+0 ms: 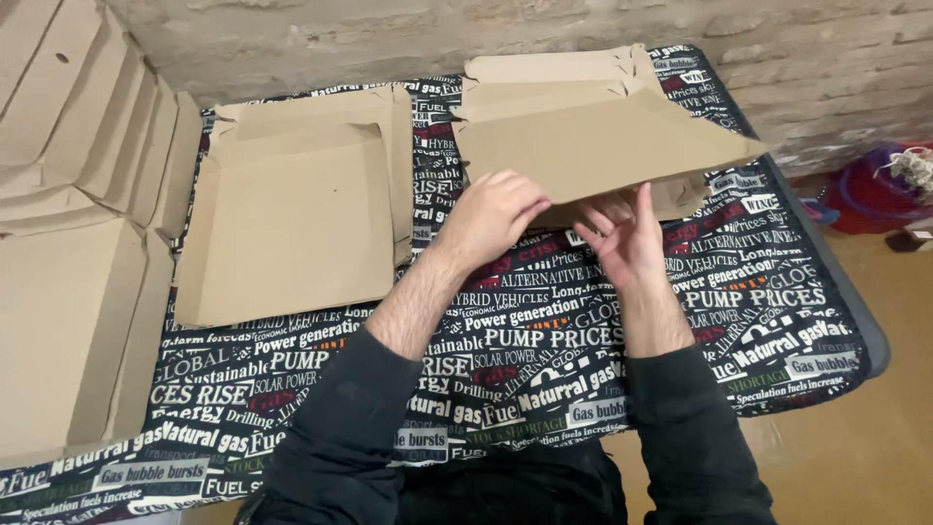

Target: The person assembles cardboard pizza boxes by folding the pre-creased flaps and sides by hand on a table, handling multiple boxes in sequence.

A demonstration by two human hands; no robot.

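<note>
Left hand: fingers curled down over the near edge of a lifted cardboard panel, gripping it at the fold. Right hand: palm turned up, fingers spread loosely, tips tucked under the same edge; index finger raised straight against the flap's underside. Whether the right hand pinches the card or only props it, cannot tell.

The panel belongs to a flat box blank lying at the far right of the table, tilted up toward the person along its near side, with its back part flat beneath. Notched flaps show at its far corners.

Just left of it, a second blank lies open and flat, side walls partly raised, apart from both hands.

Further left, a stack of more blanks fans out over the table's left end, with one large sheet nearest the person.

All sit on a black cloth printed with white lettering. Dark sleeves cover both forearms. Pale brick wall behind; red tub on the floor at far right.
</note>
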